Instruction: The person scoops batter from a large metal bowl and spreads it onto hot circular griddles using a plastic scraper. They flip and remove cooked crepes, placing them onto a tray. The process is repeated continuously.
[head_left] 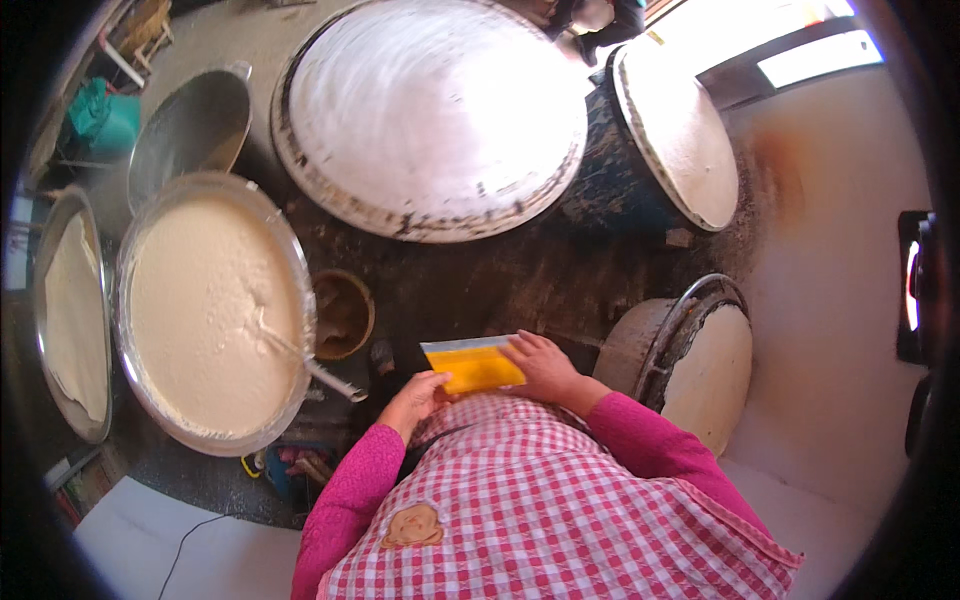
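Observation:
A flat yellow packet (475,368) with a pale silvery strip along its upper edge is held level in front of my waist. My left hand (421,398) grips its lower left corner between thumb and fingers. At its right end, the fingers of my right hand (545,368) close over the upper corner. What the packet contains cannot be seen. Left of my hands stands a wide metal basin (308,265) filled with thick cream-coloured batter (205,310). A ladle (335,382) rests in the batter, its handle sticking out over the rim towards me.
A large round griddle (420,110) stands ahead, with a dark drum (590,150) under a pale round top to its right. Nearer right is a rimmed round vessel (640,345). A brown bucket (367,310), an upright metal tub (190,135) and another basin (103,330) surround the batter. Another person (600,20) is beyond.

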